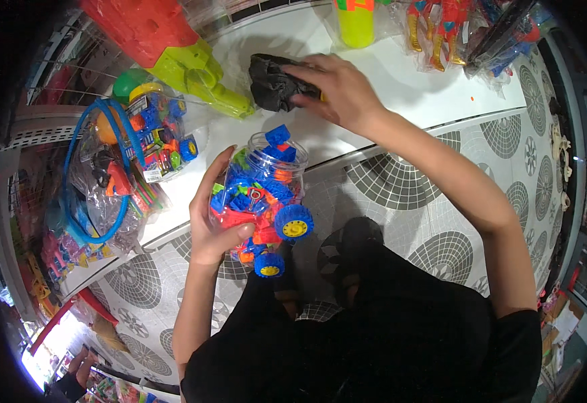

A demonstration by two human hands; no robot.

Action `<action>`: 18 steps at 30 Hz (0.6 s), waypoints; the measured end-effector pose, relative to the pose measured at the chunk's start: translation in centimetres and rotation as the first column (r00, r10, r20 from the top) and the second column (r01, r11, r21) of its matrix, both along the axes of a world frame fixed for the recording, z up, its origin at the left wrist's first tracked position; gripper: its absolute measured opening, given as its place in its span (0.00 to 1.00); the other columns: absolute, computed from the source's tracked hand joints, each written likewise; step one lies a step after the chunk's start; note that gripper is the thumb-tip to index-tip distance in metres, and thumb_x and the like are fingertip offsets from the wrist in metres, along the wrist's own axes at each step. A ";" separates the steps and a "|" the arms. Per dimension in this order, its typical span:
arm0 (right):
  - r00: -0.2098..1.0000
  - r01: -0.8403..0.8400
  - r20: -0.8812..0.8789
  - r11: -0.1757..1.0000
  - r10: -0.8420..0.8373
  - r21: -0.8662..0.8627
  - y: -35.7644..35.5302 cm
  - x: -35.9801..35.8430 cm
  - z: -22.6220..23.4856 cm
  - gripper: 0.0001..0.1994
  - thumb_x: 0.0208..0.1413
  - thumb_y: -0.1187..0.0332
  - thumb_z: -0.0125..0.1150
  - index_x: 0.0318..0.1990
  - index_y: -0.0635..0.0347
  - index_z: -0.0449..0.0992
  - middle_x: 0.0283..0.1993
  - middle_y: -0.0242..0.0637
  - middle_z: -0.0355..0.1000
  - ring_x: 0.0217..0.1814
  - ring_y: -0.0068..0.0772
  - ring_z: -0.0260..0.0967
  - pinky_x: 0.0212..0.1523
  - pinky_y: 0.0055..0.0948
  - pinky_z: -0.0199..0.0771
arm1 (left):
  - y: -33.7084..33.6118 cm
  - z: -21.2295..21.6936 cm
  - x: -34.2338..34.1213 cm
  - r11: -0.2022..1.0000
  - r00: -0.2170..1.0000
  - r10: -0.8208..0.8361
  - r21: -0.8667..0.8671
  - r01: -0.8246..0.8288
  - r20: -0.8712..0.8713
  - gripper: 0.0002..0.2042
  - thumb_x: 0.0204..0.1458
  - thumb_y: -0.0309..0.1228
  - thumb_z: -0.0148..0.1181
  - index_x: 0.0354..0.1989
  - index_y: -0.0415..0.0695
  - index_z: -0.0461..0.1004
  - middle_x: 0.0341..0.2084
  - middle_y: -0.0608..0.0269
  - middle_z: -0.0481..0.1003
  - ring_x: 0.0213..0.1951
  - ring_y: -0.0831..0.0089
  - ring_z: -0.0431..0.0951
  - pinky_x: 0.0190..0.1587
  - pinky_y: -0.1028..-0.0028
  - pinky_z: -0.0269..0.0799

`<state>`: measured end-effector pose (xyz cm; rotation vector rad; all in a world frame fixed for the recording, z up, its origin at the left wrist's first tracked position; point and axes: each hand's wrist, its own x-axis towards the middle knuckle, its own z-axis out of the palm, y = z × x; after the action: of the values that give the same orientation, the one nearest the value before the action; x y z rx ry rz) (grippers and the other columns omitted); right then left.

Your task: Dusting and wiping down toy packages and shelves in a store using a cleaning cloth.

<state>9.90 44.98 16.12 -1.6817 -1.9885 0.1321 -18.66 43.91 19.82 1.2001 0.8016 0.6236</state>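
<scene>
My left hand (213, 232) grips a clear plastic jar (256, 161) from its left side, in front of my body. The jar is tilted and its mouth is uncovered. Blue, red, green and orange building blocks (246, 195) fill it, and a blue block (278, 135) sticks up at the mouth. Blue toy wheels with yellow hubs (294, 224) are on the jar's right and lower sides. Beyond the jar, my right hand (337, 91) closes over a crumpled black cloth (272, 84) on the white shelf; part of it is hidden by my fingers.
Left of the jar lie bagged toys (162, 138) and a blue hoop (71, 195). A red and lime toy gun (186, 64) rests at the back of the white shelf (414, 94). Bagged figures (436, 33) stand far right. Another person's hand (81, 366) shows at lower left.
</scene>
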 end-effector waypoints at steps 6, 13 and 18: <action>0.890 -0.144 0.418 0.982 0.181 -0.119 5.7 -1.7 -2.6 0.22 0.55 0.61 0.54 0.59 0.41 0.66 0.60 0.41 0.62 0.66 0.38 0.54 0.62 0.47 0.52 | -0.7 0.0 -1.4 1.000 0.999 0.025 0.003 -0.025 -0.028 0.50 0.26 0.42 0.71 0.61 0.29 0.56 0.59 0.47 0.60 0.60 0.60 0.62 0.63 0.65 0.55; 0.956 0.062 0.285 0.998 -0.065 0.018 9.4 0.3 -5.7 0.24 0.52 0.69 0.49 0.59 0.45 0.65 0.64 0.39 0.59 0.62 0.42 0.60 0.55 0.36 0.67 | -1.2 -0.6 -0.6 0.999 0.999 0.045 -0.012 -0.046 -0.023 0.51 0.25 0.44 0.70 0.61 0.29 0.56 0.56 0.48 0.63 0.57 0.61 0.65 0.61 0.67 0.56; 0.823 -0.553 0.122 0.832 0.554 -0.049 5.6 -2.4 -3.9 0.27 0.47 0.78 0.47 0.57 0.44 0.68 0.65 0.37 0.58 0.62 0.41 0.61 0.54 0.36 0.70 | -0.8 0.3 -2.6 0.996 0.996 0.083 -0.035 -0.084 -0.033 0.50 0.25 0.43 0.69 0.61 0.30 0.56 0.53 0.48 0.65 0.56 0.61 0.66 0.60 0.68 0.57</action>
<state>7.54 50.56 12.26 -1.0859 -2.5345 0.2437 -21.25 43.14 20.16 1.1506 0.8894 0.6575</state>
